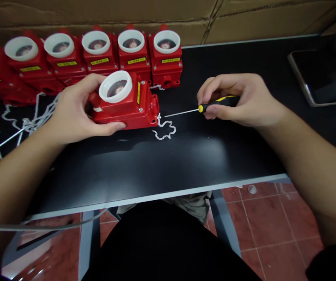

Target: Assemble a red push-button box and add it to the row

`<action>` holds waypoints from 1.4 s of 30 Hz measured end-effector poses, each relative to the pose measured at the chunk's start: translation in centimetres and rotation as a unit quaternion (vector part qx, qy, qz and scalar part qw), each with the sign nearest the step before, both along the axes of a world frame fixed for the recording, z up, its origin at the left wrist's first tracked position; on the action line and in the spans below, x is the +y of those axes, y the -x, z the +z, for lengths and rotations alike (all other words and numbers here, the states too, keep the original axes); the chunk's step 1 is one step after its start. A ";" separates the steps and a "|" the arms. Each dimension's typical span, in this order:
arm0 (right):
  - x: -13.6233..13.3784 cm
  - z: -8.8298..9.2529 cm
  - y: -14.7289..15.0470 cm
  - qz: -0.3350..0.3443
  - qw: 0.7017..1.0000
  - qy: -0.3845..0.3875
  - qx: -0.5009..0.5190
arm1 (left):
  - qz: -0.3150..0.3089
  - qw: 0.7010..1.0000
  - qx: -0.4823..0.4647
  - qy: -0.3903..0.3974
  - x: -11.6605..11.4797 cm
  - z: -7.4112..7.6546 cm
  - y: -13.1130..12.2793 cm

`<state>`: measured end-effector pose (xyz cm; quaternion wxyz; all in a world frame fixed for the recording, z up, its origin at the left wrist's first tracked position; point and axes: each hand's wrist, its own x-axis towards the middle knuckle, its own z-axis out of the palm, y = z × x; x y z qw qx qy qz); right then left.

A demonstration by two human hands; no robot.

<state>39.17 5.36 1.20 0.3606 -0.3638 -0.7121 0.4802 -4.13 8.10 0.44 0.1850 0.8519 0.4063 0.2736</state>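
My left hand (78, 111) is wrapped round a red box (127, 113) with a white round collar, a dark window and a yellow label, tilted above the black table. A white twisted cord (168, 125) trails from the box's right end onto the tabletop. In my right hand (238, 99) is a screwdriver (219, 102) with a black and yellow handle, closed between thumb and fingers. Its thin shaft points left, the tip close to the cord where it leaves the box. Whether tip and cord touch I cannot tell.
Several similar red boxes (166, 58) stand in a row along the back, before brown cardboard (168, 15). Loose white cords and metal T-shaped pieces (2, 144) lie at left. A dark flat device (317, 76) rests at right. The table's pale front edge (162, 197) runs below my hands.
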 end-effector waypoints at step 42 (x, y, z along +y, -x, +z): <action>-0.6 0.7 -0.8 -0.070 0.996 0.027 -0.054 | 0.033 0.997 0.061 -0.032 -1.2 -0.1 -1.9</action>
